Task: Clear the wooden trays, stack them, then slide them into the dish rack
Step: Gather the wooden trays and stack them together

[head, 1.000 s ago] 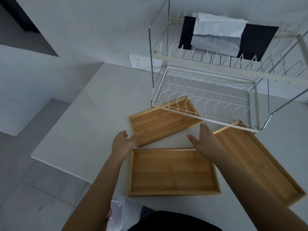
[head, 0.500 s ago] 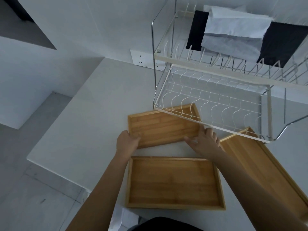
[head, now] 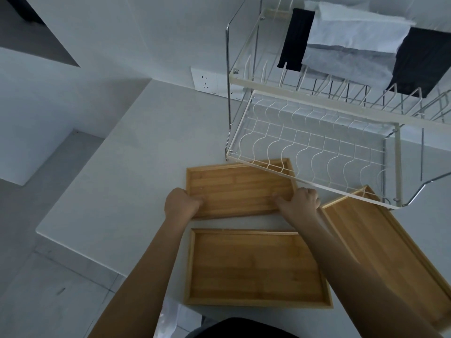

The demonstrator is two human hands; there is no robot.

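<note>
Three empty wooden trays lie on the white table. The far tray (head: 238, 187) sits partly under the dish rack's (head: 314, 147) front edge. My left hand (head: 181, 202) grips its near-left corner and my right hand (head: 301, 202) grips its near-right edge, thumbs inside the rim. The near tray (head: 253, 267) lies flat just in front of me, between my forearms. The right tray (head: 380, 242) lies at an angle, its far end under the rack and partly hidden by my right arm.
The two-tier wire dish rack stands at the back right; black and white cloths (head: 353, 42) lie on its upper tier. A wall socket (head: 203, 80) is behind it. The table's left edge (head: 73, 245) drops to a tiled floor.
Both hands moved forward from above the trays and closed on the far tray's near corners. The far tray has turned a little, now lying squarer to me.
</note>
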